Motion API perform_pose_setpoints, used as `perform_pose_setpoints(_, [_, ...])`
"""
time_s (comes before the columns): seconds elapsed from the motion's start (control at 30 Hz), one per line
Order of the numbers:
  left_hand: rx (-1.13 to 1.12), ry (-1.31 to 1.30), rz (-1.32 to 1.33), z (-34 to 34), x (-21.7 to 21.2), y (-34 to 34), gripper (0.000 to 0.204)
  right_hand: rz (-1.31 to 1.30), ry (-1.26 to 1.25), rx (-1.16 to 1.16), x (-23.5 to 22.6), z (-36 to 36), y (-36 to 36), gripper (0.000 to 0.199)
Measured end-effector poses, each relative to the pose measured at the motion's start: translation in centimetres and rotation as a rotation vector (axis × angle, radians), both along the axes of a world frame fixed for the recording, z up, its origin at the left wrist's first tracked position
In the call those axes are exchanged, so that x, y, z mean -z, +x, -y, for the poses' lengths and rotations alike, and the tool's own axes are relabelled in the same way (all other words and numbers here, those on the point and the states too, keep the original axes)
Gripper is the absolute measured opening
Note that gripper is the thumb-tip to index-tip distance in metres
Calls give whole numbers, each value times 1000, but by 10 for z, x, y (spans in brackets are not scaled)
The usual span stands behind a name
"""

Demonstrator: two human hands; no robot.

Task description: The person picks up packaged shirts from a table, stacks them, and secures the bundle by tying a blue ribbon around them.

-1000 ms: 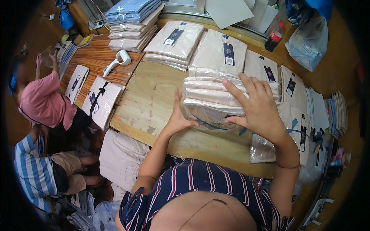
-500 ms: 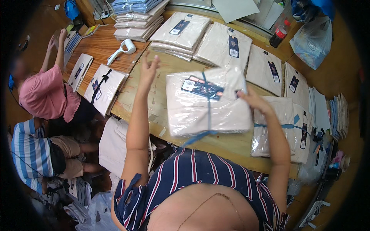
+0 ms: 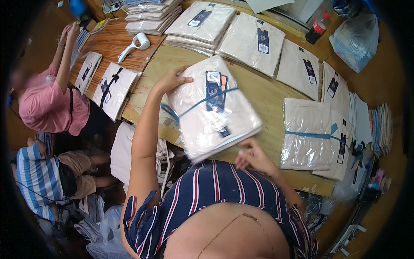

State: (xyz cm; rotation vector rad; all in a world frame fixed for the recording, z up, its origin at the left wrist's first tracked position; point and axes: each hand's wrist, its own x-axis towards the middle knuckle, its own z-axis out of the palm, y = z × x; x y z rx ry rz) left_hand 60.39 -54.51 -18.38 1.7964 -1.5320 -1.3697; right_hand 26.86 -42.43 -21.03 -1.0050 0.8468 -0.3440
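Note:
A stack of folded cream garments in clear plastic (image 3: pixel 196 121), tied round with a blue ribbon (image 3: pixel 192 108), is held tilted and turned above the table's front edge. Dark printed tags show under its plastic. My left hand (image 3: pixel 174 81) grips its upper left edge, thumb on top and the other fingers partly hidden behind. By the lower right corner, close to my shirt, is my right hand (image 3: pixel 254 157), its fingers loosely bent and apart, holding nothing visible. On the right of the table lies another cream bundle with a blue ribbon (image 3: pixel 306 149).
Stacked bagged cream garments (image 3: pixel 200 26) line the table's (image 3: pixel 155 84) far side. A white tape dispenser-like tool (image 3: pixel 134 47) lies far left. A cola bottle (image 3: pixel 318 28) and plastic bag (image 3: pixel 355 41) stand far right. At left, a person in pink (image 3: pixel 56 101) works; another in stripes (image 3: pixel 39 177) bends low.
The tied bundle has turned and moved left and toward me. My left hand has taken hold of its edge. My right hand has released its right side and come down near my shirt.

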Motion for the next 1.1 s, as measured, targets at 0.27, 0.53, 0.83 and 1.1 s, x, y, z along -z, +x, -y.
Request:
perform_pose_setpoints(0.27, [-803,-668,25,-72,54,17,30,-30,-434,455,20,69,-22,14])
perform_pose_setpoints(0.53, [-836,-533,-465,-106,103,-15,14,208,-435,563,59,93,55,11])
perform_pose_setpoints(0.83, [-946,-510,-451,-144,108,-65,14,-41,-624,706,63,65,25,7])
perform_pose_setpoints(1.1, [-780,-519,-608,-149,105,-68,10,2,-512,730,48,50,19,21])
